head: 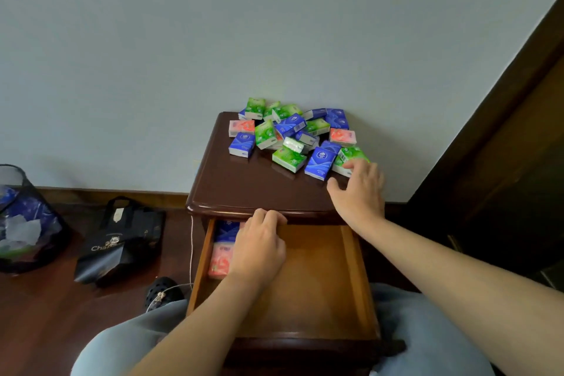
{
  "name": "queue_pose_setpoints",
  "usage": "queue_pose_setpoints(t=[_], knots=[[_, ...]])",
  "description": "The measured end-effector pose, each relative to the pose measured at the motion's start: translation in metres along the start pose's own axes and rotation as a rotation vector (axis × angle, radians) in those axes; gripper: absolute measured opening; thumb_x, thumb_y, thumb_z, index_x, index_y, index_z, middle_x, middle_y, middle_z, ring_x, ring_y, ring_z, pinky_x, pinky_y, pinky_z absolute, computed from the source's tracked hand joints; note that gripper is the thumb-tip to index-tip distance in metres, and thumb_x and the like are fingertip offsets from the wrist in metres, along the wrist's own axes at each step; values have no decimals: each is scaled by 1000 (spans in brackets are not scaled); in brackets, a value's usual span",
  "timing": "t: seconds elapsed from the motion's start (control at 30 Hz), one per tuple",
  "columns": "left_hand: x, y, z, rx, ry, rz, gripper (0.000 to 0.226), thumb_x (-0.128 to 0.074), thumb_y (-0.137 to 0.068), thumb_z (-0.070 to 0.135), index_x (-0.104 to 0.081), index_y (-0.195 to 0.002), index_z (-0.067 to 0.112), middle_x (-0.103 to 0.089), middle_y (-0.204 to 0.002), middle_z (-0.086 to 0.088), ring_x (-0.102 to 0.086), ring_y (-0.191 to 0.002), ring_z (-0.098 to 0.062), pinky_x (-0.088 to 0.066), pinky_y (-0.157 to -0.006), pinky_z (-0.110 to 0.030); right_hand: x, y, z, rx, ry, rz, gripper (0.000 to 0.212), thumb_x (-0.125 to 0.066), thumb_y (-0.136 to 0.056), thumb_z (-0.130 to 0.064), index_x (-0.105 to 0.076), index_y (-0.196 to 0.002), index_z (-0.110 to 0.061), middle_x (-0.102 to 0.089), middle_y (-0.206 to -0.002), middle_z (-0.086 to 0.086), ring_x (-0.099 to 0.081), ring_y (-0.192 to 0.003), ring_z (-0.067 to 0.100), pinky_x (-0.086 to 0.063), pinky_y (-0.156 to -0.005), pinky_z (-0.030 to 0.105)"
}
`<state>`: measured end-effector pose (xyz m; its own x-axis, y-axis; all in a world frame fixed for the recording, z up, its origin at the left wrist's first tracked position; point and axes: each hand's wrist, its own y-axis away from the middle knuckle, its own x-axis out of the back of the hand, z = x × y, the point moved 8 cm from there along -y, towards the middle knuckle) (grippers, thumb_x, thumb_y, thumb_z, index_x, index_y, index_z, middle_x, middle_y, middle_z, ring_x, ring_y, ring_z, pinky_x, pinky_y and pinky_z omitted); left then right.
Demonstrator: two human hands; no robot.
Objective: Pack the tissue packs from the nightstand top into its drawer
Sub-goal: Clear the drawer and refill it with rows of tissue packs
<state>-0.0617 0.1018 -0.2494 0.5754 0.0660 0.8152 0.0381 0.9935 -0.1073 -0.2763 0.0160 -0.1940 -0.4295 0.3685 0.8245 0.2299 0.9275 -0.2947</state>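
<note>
Reaching at two o'clock, right hand (358, 189) with fingers spread, fingertips touching a green plastic-wrapped tissue pack (351, 159) at the near right edge of a heap of blue, green and pink tissue packs (290, 134) on the dark glossy wooden nightstand top (244, 189). Bare polished surface at the near left of the top. Down at six o'clock, open light-wood drawer (320, 278), mostly bare floor; blue pack (225, 230) and pink pack (219, 262) along its left wall. Left hand (259, 249), fingers curled, knuckles up, over those packs; grip hidden.
</note>
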Motion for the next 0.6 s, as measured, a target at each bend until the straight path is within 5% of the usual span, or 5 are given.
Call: queue_pose_setpoints(t=[0.3, 0.47, 0.6], knots=[[-10, -69, 57, -97, -22, 18, 43, -55, -96, 17, -48, -138, 24, -49, -133, 1, -54, -118, -20, -49, -99, -40, -18, -68, 64, -310, -88, -30, 79, -74, -88, -48, -42, -151, -12, -46, -150, 14, -41, -140, 34, -39, -111, 44], [-24, -117, 80, -106, -162, 66, 57, -54, -98, 26, -36, -152, 22, -43, -144, -5, -47, -129, -26, -50, -98, -40, -34, -61, 84, -322, -270, 26, 57, -79, -86, -40, -58, -133, -15, -54, -130, 10, -56, -118, 27, -49, -92, 37], [-35, -153, 86, -48, -250, 99, 66, -56, -99, 36, -29, -157, 20, -41, -146, -10, -47, -130, -29, -51, -98, -39, -29, -56, 102, -302, -540, 84, 61, -88, -80, -41, -55, -129, -25, -51, -125, -1, -59, -104, 11, -51, -82, 25]])
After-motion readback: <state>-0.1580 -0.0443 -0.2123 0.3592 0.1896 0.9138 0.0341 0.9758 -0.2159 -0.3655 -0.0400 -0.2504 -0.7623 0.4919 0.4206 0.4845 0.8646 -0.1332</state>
